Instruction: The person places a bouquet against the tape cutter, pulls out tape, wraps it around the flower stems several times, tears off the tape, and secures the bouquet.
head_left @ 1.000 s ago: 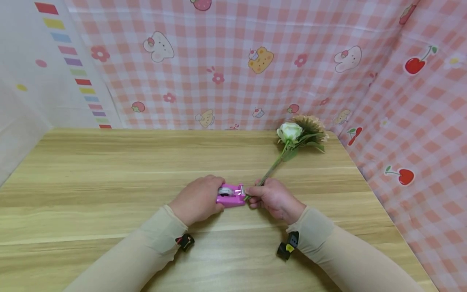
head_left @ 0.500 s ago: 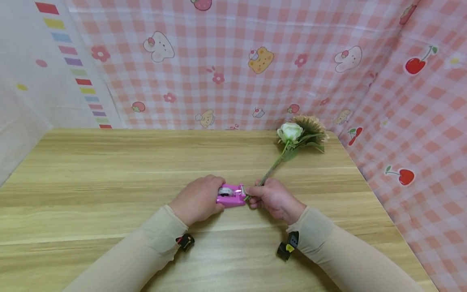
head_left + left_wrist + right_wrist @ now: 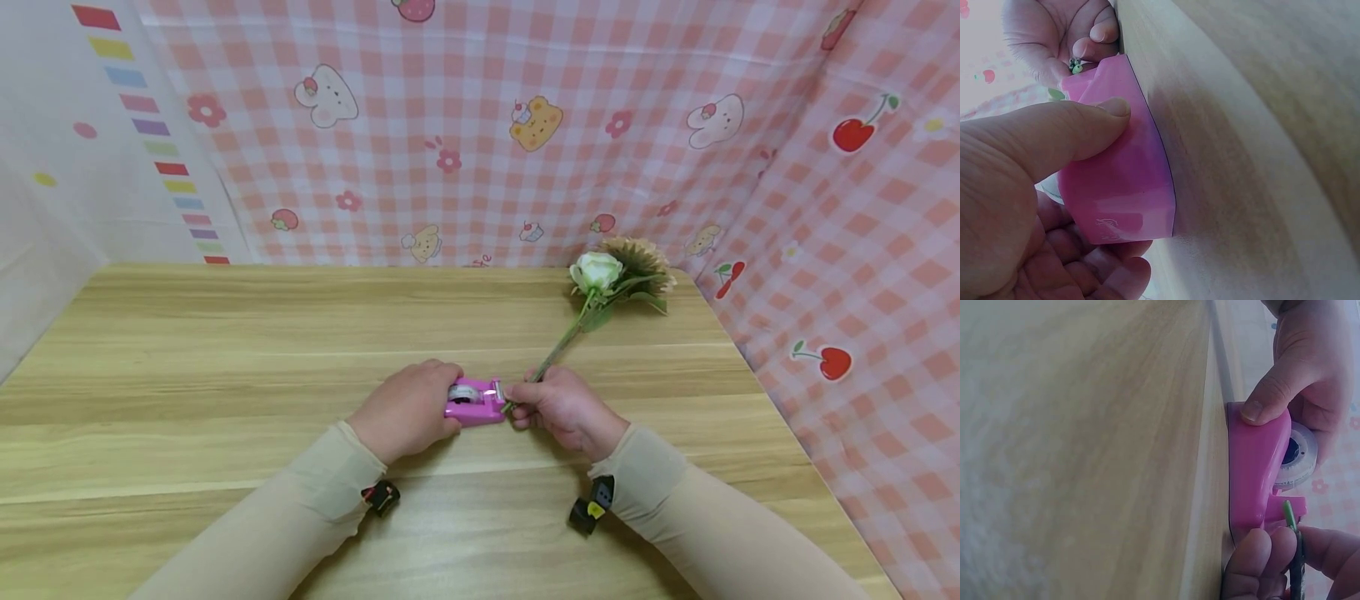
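A pink tape dispenser (image 3: 474, 413) stands on the table, gripped by my left hand (image 3: 411, 410) at its left end. In the left wrist view the thumb presses along the side of the dispenser (image 3: 1119, 181). A roll of clear tape (image 3: 1300, 456) sits in it, and the cutting edge faces right. My right hand (image 3: 566, 410) pinches the stem ends (image 3: 509, 407) of two flowers close beside that edge. One is a white rose (image 3: 596, 272); the other is a beige, many-petalled flower (image 3: 637, 258) partly behind it. Whether the right fingertips touch tape is hidden.
The wood-grain table (image 3: 225, 350) reaches back to a pink checked cloth (image 3: 450, 125) with cartoon prints. Another checked cloth (image 3: 877, 275) runs along the right edge. Both flower heads lie near the back right corner.
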`<state>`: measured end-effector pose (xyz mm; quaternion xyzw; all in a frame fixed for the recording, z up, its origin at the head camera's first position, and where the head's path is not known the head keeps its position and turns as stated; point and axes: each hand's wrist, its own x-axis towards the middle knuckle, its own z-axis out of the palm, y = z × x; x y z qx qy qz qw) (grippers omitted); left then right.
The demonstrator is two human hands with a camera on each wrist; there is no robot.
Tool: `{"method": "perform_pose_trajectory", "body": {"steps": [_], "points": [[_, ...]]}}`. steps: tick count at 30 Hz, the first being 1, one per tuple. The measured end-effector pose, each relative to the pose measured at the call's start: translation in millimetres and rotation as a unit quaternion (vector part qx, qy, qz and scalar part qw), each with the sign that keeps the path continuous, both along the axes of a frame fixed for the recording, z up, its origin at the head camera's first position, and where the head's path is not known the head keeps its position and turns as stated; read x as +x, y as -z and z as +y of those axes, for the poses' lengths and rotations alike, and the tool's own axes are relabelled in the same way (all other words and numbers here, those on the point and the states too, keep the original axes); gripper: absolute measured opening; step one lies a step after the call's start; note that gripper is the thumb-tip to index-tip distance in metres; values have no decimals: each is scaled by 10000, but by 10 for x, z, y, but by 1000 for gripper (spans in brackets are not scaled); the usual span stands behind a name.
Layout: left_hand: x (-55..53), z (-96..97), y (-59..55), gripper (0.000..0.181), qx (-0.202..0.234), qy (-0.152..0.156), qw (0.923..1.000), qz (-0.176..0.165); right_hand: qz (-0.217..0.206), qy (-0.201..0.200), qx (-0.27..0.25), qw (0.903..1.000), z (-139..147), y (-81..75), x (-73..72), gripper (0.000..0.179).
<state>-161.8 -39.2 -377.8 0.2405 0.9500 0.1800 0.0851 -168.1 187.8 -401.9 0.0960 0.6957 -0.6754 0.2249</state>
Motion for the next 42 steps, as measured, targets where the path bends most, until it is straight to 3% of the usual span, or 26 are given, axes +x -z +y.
{"method": "perform_pose_trajectory", "body": {"steps": [42], "points": [[0,6,3,64,-34,-61,10000,-61,-78,31,83,9999,-1,2,1,12]]}}
